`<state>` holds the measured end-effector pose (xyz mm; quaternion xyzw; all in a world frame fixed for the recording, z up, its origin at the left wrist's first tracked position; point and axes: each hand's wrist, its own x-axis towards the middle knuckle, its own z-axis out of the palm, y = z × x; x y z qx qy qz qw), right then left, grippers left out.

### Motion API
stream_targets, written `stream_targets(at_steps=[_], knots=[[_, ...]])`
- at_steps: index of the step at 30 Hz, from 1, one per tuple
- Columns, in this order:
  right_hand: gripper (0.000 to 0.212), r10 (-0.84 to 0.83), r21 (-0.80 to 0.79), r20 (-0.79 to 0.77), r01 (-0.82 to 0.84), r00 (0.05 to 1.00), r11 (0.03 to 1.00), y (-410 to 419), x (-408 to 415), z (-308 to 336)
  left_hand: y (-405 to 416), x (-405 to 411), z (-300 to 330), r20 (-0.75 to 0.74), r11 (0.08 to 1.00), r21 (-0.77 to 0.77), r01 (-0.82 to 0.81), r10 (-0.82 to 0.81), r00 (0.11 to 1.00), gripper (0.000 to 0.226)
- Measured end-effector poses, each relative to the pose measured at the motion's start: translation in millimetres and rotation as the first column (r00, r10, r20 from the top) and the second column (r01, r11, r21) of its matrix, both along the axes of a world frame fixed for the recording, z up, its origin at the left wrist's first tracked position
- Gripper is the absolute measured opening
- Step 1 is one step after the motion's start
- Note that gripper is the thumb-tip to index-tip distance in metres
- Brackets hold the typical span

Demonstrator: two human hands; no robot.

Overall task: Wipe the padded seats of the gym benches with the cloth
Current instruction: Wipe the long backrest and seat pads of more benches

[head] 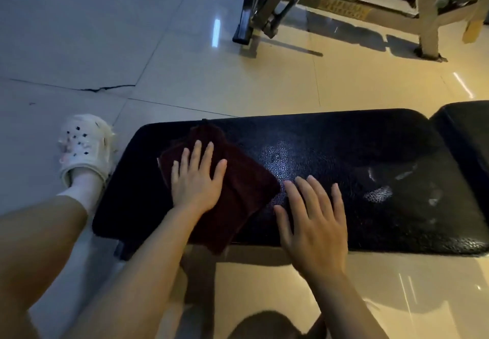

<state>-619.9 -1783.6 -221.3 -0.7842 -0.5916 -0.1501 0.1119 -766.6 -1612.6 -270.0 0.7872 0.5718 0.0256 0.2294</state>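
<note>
Dark red cloth (219,188) flat under left hand (195,182), grip apart, fingers straight, on seat (344,159).

Both your arms are reaching forward and down. Your left hand (197,180) is flat, palm down, fingers spread and straight. Your right hand (316,222) sits just beside it, also palm down with the fingers straight and splayed, thumb out toward the left.
</note>
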Motion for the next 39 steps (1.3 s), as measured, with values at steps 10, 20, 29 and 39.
stream_targets(at_steps=[10, 20, 29, 39], knots=[[0.045, 0.039, 0.067, 0.078, -0.044, 0.996, 0.997, 1, 3, -14, 77, -7, -1, -0.217, 0.999, 0.025, 0.039, -0.032, 0.976, 0.052], [0.042, 0.073, 0.158, 0.062, -0.082, 0.995, 0.984, 1, 3, -20, 23, 41, 13, -0.093, 0.976, 0.016, 0.219, -0.217, 0.972, 0.053], [0.029, 0.227, 0.346, -0.189, -0.151, 0.955, 0.926, -14, 14, 7, -50, 69, 27, -0.017, 0.681, 0.191, 0.707, -0.718, 0.696, 0.059], [0.038, 0.013, 0.258, 0.133, -0.048, 0.991, 0.965, -39, 72, 2, 15, 47, 8, 0.023, 0.915, 0.144, 0.377, -0.384, 0.923, 0.074]])
